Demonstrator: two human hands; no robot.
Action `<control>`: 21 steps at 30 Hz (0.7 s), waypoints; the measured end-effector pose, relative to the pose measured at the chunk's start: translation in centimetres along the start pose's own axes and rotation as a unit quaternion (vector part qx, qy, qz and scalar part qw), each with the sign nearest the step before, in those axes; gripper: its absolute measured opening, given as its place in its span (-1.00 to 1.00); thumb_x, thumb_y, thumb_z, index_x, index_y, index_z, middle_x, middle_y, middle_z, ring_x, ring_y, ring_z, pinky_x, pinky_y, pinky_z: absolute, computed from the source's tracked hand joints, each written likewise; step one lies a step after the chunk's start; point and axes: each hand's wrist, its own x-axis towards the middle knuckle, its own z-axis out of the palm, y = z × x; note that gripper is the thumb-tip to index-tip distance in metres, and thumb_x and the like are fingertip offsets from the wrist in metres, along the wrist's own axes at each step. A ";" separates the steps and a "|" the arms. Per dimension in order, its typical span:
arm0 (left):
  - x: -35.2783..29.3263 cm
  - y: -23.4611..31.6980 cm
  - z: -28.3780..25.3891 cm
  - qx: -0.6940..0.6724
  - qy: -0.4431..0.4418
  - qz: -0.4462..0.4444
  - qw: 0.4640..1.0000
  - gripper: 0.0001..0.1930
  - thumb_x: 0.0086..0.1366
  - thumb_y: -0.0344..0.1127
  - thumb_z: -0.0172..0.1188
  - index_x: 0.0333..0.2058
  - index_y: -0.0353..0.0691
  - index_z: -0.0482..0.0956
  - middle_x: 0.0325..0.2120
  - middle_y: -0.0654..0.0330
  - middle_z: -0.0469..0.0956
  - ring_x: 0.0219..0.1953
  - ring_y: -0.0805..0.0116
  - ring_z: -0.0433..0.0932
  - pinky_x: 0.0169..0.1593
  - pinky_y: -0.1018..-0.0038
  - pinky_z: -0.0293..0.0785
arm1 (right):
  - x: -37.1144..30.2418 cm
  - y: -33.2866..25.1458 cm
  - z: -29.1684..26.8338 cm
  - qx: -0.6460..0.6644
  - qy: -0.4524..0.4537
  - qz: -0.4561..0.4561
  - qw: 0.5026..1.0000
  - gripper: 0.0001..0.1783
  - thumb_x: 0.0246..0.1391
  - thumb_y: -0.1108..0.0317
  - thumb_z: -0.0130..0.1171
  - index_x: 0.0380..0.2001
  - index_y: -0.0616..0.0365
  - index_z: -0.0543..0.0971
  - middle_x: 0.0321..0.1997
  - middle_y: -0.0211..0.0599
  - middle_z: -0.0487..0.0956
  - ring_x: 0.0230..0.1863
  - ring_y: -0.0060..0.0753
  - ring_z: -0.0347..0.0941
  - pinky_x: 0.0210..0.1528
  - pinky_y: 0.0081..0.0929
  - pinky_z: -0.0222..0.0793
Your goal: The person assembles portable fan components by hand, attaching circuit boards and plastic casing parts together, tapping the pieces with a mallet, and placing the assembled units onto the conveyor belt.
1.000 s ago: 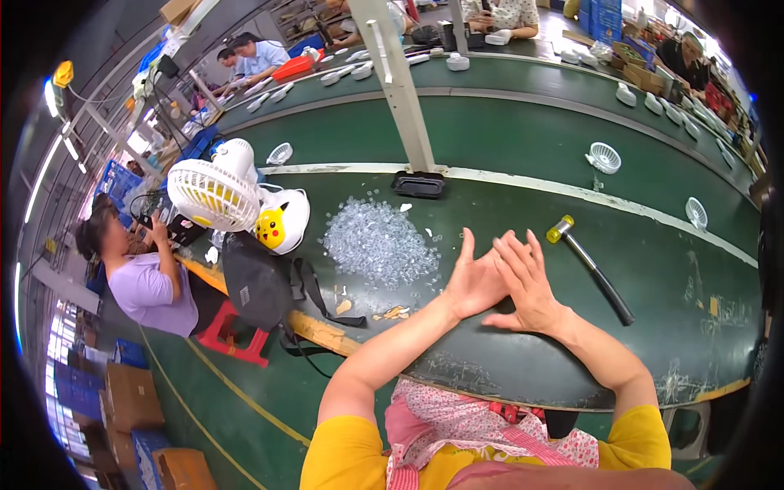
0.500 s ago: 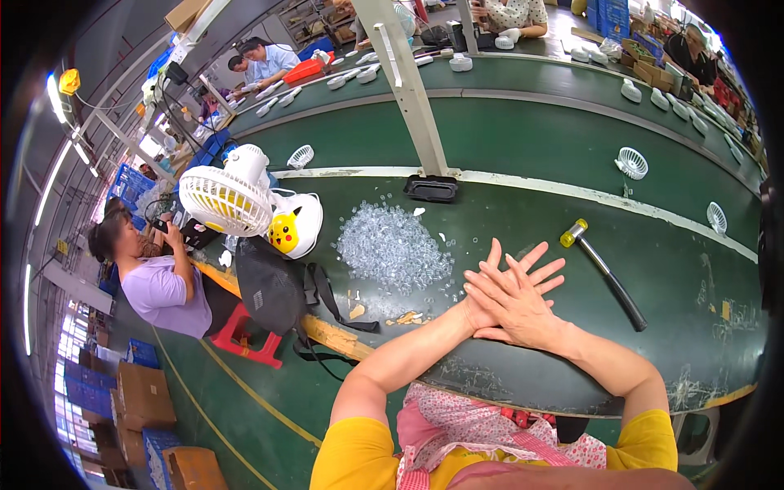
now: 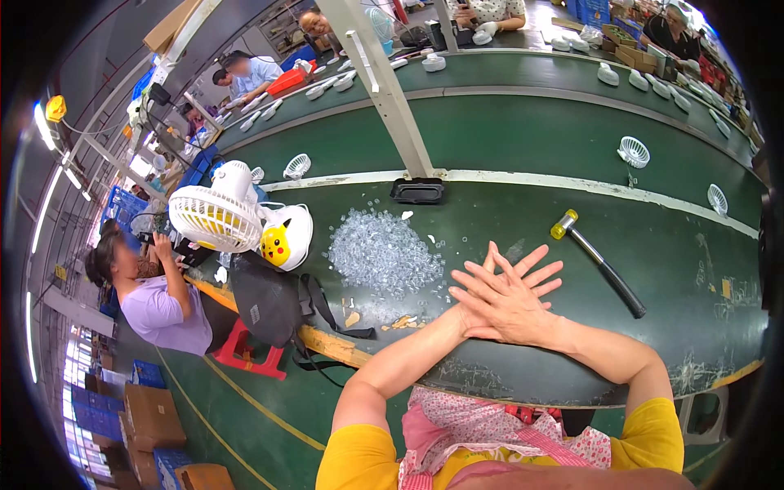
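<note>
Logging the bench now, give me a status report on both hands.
Right hand flat over left hand, both empty. Clear bits just left. Hammer to the right, untouched.

Far to your lower left, brown cardboard cartons (image 3: 147,418) stand stacked on the floor beside blue crates (image 3: 91,408), with another brown carton (image 3: 204,477) nearer you at the frame's bottom edge. At the upper right, past the far belt, you see what appears to be an open brown box (image 3: 635,55), too small to confirm. A small yellow label (image 3: 726,287) sits on the green table (image 3: 678,269) at your right.
</note>
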 end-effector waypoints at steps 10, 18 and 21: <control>2.2 0.3 -0.9 -0.039 -0.054 -0.045 0.997 0.09 0.10 0.73 -0.55 0.46 0.15 -0.12 0.45 0.01 -0.06 0.44 -0.12 0.02 0.30 -0.16 0.16 | 0.1 0.5 -0.2 -0.009 -0.028 -0.020 0.999 -0.13 0.00 -0.20 0.21 0.31 0.05 0.36 0.46 -0.18 0.20 0.51 -0.07 -0.02 0.48 0.34 -0.39; 1.5 2.0 1.0 -0.036 0.011 -0.048 0.998 0.09 0.12 0.72 -0.53 0.46 0.13 -0.11 0.46 0.00 -0.06 0.45 -0.13 -0.01 0.34 -0.20 0.04 | 0.0 0.0 0.3 0.043 0.027 -0.035 0.998 -0.14 -0.01 -0.13 0.22 0.32 0.06 0.33 0.46 -0.18 0.22 0.51 -0.06 0.01 0.47 0.31 -0.27; 2.2 1.8 0.1 -0.061 -0.004 -0.040 0.997 0.09 0.12 0.71 -0.49 0.47 0.10 -0.13 0.46 -0.01 -0.09 0.45 -0.16 -0.03 0.34 -0.21 0.02 | -0.7 -0.4 1.0 0.047 -0.024 -0.049 0.997 -0.14 0.05 -0.22 0.19 0.33 0.01 0.33 0.48 -0.28 0.19 0.54 -0.11 -0.07 0.49 0.29 -0.32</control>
